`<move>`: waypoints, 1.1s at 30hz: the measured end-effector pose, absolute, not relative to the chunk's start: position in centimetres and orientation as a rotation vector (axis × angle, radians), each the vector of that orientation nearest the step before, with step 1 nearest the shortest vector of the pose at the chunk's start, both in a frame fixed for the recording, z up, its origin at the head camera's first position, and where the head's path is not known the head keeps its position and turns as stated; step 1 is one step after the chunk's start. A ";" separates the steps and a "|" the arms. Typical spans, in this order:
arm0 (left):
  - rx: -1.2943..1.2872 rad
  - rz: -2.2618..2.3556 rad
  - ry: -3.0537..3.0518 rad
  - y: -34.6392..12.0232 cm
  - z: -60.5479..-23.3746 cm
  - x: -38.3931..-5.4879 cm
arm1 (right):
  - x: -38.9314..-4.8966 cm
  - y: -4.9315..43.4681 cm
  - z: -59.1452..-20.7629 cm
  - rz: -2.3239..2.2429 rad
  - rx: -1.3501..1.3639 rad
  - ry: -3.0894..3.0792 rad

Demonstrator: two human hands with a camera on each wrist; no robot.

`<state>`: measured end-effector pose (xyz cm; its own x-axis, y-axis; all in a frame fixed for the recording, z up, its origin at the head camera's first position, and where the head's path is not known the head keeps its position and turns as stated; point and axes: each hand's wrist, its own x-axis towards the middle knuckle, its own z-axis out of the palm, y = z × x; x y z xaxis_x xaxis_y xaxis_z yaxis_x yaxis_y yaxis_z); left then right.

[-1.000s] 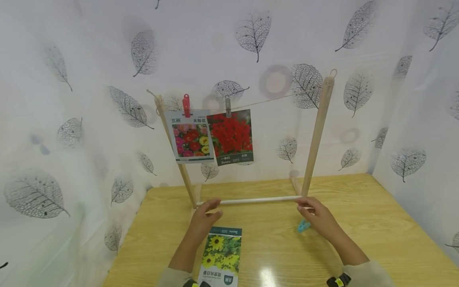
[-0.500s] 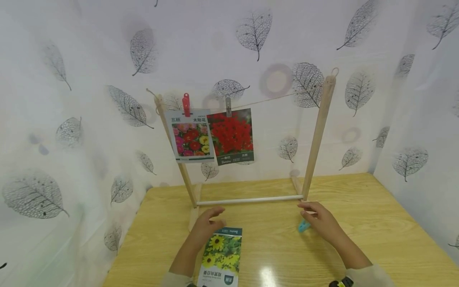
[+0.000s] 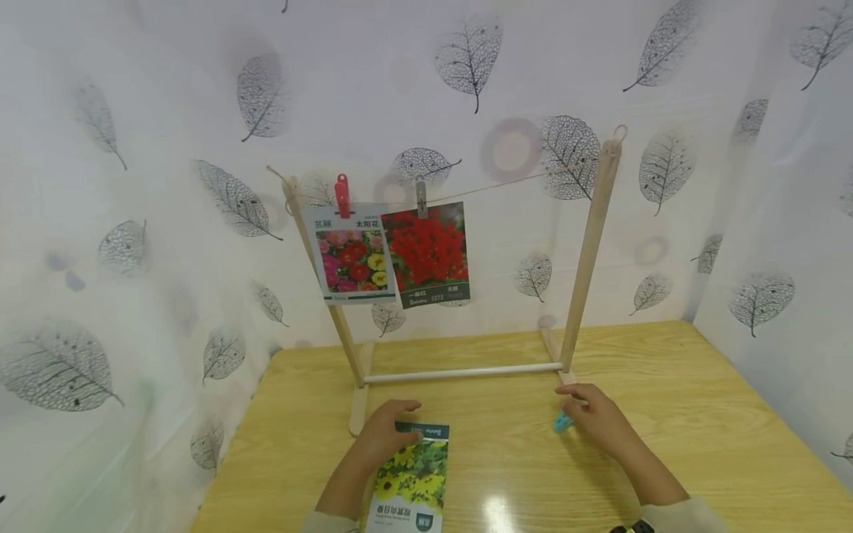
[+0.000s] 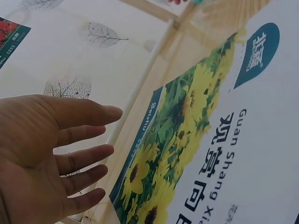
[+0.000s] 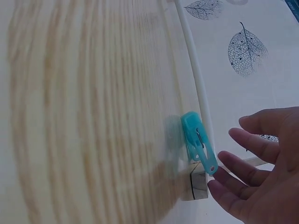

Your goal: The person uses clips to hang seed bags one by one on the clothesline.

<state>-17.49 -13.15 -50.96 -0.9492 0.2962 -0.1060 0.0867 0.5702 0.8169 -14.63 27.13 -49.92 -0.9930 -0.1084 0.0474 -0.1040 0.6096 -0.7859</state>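
A seed packet with yellow sunflowers (image 3: 413,481) lies flat on the table. My left hand (image 3: 383,437) hovers at its upper left edge, fingers loosely spread; the left wrist view shows nothing in that hand (image 4: 51,154). My right hand (image 3: 600,418) is beside a turquoise clothespin (image 3: 563,422), which lies on the table. In the right wrist view its relaxed fingers (image 5: 238,182) are close to the clothespin (image 5: 198,142) and grip nothing; whether they touch it I cannot tell.
Behind the hands stands a wooden frame (image 3: 589,259) with a white crossbar (image 3: 466,372) and a string. A red clothespin (image 3: 343,196) and a grey clothespin (image 3: 422,198) hold a multicoloured flower packet (image 3: 353,259) and a red flower packet (image 3: 429,252).
Both hands have come away from the ends of the white crossbar toward me. The left has moved down to the sunflower packet, the right down beside the turquoise clothespin.
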 end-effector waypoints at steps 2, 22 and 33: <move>0.334 1.275 2.598 -13.2 -51.2 -17.5 | -14.5 27.1 -50.0 -1.357 -0.187 2.821; 0.386 0.894 2.787 -12.8 -51.5 -17.3 | -14.6 27.2 -51.1 -1.305 -0.212 2.873; 0.291 0.805 2.898 -13.2 -51.5 -17.6 | -15.0 27.2 -51.4 -1.264 -0.383 2.926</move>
<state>-17.59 -13.15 -51.55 -0.9744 0.2156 -0.0632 0.1521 0.8401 0.5207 -14.97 27.21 -51.39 -0.9693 -0.1901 0.1562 -0.2441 0.6619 -0.7087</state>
